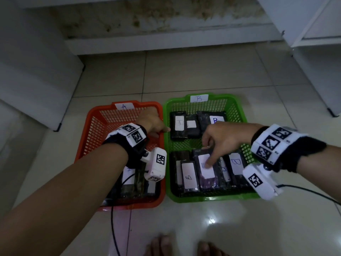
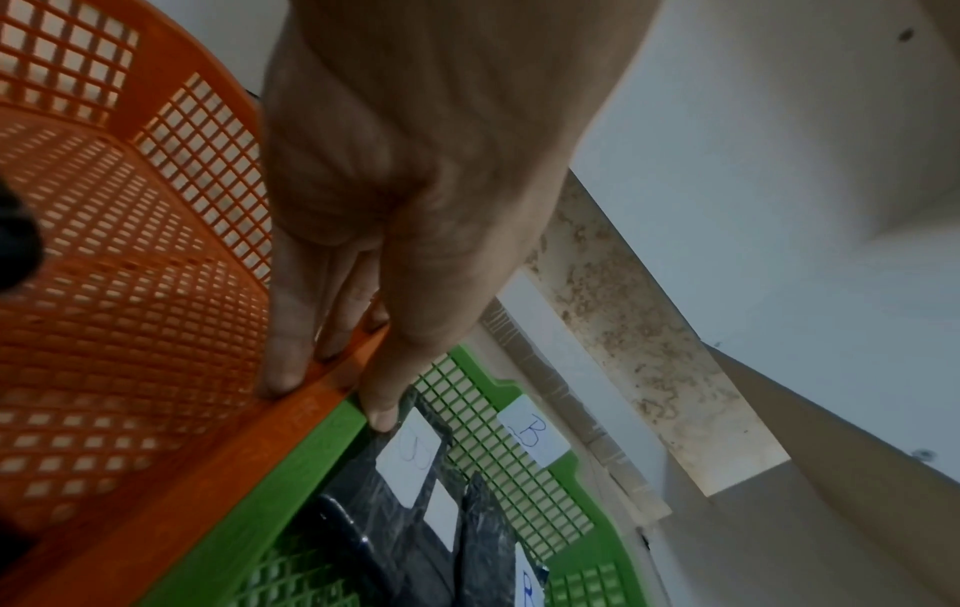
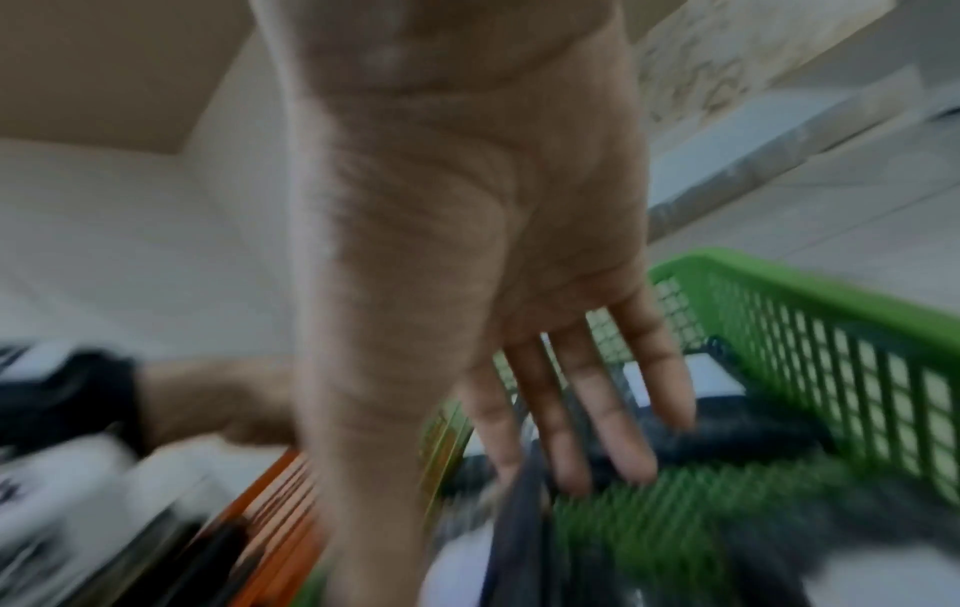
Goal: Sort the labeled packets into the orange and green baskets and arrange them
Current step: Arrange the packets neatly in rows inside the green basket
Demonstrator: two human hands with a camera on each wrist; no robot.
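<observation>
Left hand point(image 1: 150, 122): your fingers and thumb pinch the orange basket point(image 1: 96, 130) rim beside the green basket point(image 1: 238, 111).
Right hand point(image 1: 223, 137): your fingers are loosely spread, one fingertip pressing a labeled packet point(image 1: 207, 171) in the green basket.

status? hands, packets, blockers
Left hand grips orange basket rim. Right hand open, fingertip on packet in green basket. Nothing blocking.

Both forearms are bare, with no sleeves. Each wrist wears a black fabric band point(image 1: 302, 154) faced with white tiles printed with black square codes. A white boxy camera unit point(image 1: 155, 164) with its own code tag hangs from each band, trailing a thin black cable point(image 1: 112, 228). Bare toes point(image 1: 160, 244) show below.
</observation>
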